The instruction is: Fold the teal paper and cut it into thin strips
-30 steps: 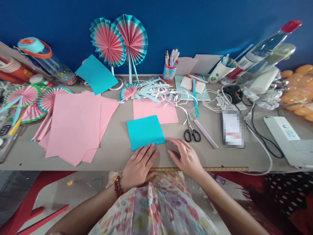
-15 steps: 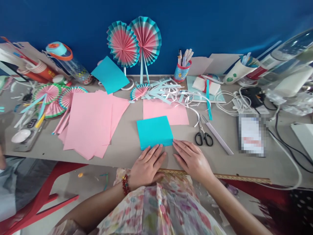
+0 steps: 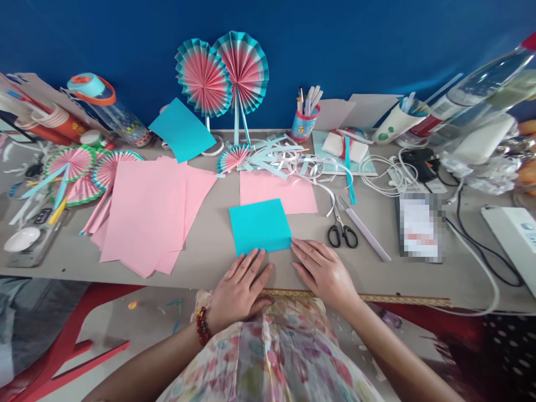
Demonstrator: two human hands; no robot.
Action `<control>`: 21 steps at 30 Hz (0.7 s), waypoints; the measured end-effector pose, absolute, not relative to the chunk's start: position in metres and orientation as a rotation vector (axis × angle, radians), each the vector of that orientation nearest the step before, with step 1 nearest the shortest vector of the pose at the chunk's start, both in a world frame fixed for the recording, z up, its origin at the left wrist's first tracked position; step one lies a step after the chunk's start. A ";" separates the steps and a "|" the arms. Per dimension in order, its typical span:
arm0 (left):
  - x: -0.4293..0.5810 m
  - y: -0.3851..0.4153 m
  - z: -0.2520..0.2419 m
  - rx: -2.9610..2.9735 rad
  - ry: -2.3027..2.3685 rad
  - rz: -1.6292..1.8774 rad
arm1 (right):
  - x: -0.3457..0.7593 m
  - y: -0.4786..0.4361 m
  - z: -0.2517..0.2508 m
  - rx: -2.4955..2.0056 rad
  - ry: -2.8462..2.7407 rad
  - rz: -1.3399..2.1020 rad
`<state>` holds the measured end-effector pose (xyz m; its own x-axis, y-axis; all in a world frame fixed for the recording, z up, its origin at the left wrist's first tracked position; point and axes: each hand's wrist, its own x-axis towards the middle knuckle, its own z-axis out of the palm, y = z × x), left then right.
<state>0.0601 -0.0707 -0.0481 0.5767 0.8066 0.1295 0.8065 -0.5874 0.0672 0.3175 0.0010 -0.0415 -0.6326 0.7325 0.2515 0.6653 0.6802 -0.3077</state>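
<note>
A turquoise sheet of paper (image 3: 260, 223) lies on the table in front of me, its near edge toward my body. My left hand (image 3: 243, 282) lies with fingers spread, its fingertips on the near edge of the sheet. At the sheet's near right corner, the fingertips of my right hand (image 3: 322, 271) touch the paper, fingers stretched out and flat. Behind the turquoise sheet lies a pink sheet (image 3: 278, 195), partly under a heap of white and pale blue paper strips (image 3: 280, 156). Black-handled scissors (image 3: 342, 231) rest right of the sheet, beside a pale lilac stick-like tool (image 3: 368, 234).
Pink paper (image 3: 146, 212) is stacked at left, near finished folded paper fans (image 3: 73, 167). Two larger fans (image 3: 240, 72) lean on the blue wall. A pen cup (image 3: 305, 123), a phone (image 3: 420, 229), cables and a power strip (image 3: 513, 240) stand toward the back and right.
The whole view has shifted slightly, so things appear farther left. Both hands stay at the turquoise sheet's near edge, with little movement against it.
</note>
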 end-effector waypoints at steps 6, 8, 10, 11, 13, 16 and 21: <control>0.060 -0.071 -0.050 2.802 1.425 0.255 | 0.317 0.000 -0.041 -1.113 -2.556 0.261; 0.060 -0.071 -0.051 2.794 1.430 0.257 | 0.318 0.000 -0.041 -1.105 -2.556 0.249; 0.061 -0.072 -0.051 2.783 1.432 0.259 | 0.318 0.000 -0.041 -1.098 -2.559 0.240; 0.061 -0.072 -0.051 2.777 1.432 0.260 | 0.318 0.000 -0.042 -1.097 -2.560 0.239; 0.060 -0.071 -0.049 2.771 1.420 0.253 | 0.319 0.000 -0.043 -1.101 -2.565 0.243; 0.057 -0.067 -0.042 2.752 1.384 0.226 | 0.318 -0.001 -0.043 -1.108 -2.563 0.248; 0.047 -0.055 -0.030 2.735 1.290 0.138 | 0.318 -0.004 -0.044 -1.143 -2.543 0.266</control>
<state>0.0471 -0.0547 -0.0300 0.6340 0.7726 0.0330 0.7622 -0.6315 0.1423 0.3182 -0.0040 -0.0436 -0.6189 0.7515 0.2285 0.6880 0.6590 -0.3040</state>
